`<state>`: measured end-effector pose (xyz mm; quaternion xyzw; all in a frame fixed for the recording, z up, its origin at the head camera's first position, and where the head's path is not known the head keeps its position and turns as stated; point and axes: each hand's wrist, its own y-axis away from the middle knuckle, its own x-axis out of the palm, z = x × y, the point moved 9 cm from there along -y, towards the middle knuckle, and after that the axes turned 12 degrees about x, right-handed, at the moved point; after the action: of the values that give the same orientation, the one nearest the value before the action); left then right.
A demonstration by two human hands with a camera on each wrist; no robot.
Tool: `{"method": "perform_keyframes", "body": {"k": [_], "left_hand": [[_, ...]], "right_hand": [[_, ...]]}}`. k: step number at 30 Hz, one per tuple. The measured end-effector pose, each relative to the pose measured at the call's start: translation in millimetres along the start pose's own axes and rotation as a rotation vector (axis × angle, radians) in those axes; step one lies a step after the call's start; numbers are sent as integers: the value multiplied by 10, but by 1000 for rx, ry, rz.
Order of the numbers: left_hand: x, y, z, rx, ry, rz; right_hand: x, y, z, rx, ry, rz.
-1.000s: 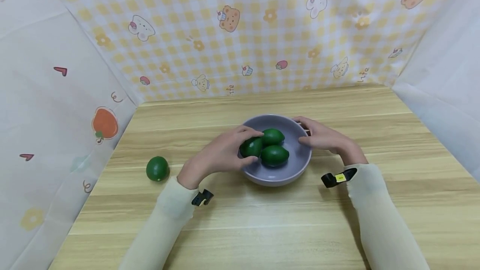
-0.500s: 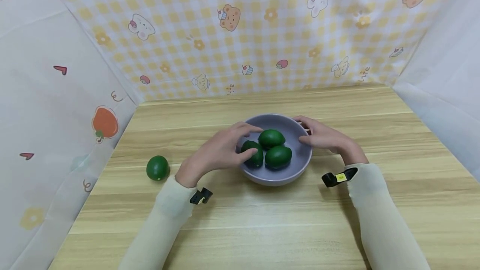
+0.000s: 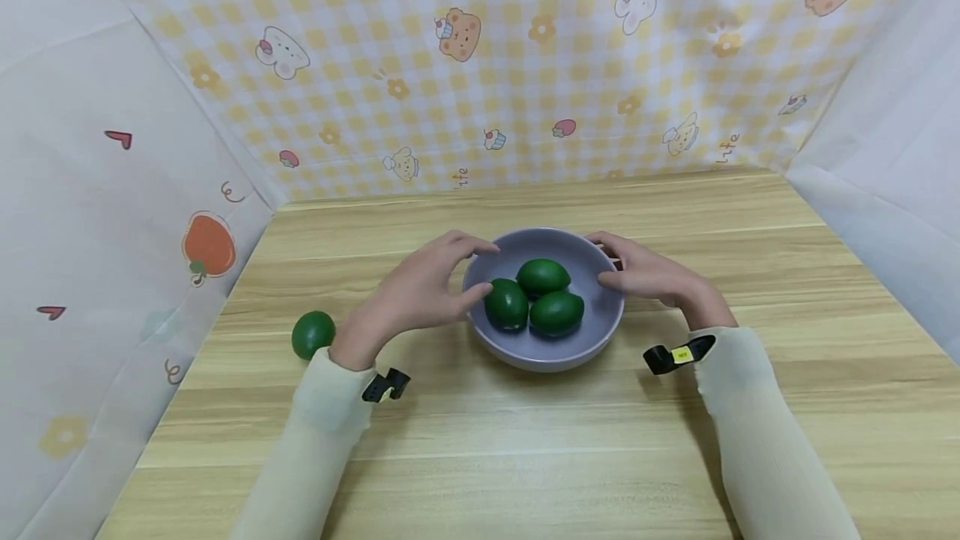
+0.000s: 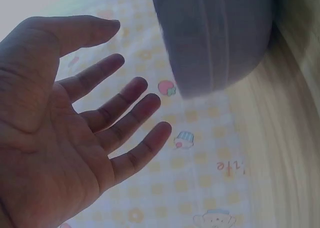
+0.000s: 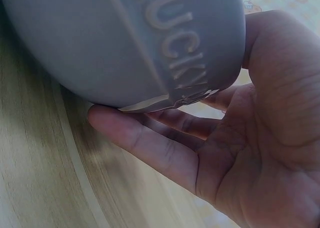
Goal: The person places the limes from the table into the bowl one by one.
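A grey-purple bowl (image 3: pixel 596 311) stands on the table, holding three dark green limes: one at the left (image 3: pixel 507 307), one at the back (image 3: pixel 543 276) and one at the front (image 3: pixel 557 314). My left hand (image 3: pixel 420 282) hovers at the bowl's left rim, fingers and thumb spread and nothing between them; the left wrist view shows its bare palm (image 4: pixel 55 133) beside the bowl's outer wall. With the thumb over the right rim and fingers along the outside, my right hand (image 3: pixel 648 273) grips the bowl. Raised letters (image 5: pixel 180 48) run around its wall.
A single lime (image 3: pixel 311 334) lies on the wooden table (image 3: pixel 525 457), just left of my left wrist. A yellow checked cloth (image 3: pixel 510 82) hangs behind the table, and white cloths (image 3: pixel 90 215) close in the sides.
My left hand let go of the left lime in the bowl and drew back leftward past the rim. The limes shifted slightly as it settled. The right hand stayed on the bowl.
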<state>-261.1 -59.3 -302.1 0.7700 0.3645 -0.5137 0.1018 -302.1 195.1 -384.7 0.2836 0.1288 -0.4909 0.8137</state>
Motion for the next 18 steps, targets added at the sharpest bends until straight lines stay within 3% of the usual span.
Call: {"method": "perform_keyframes", "body": {"k": [18], "left_hand": [[-211,351,349,-178,-107,18]], "right_hand": [[-26,10,-21,-3,-9,6]]}}
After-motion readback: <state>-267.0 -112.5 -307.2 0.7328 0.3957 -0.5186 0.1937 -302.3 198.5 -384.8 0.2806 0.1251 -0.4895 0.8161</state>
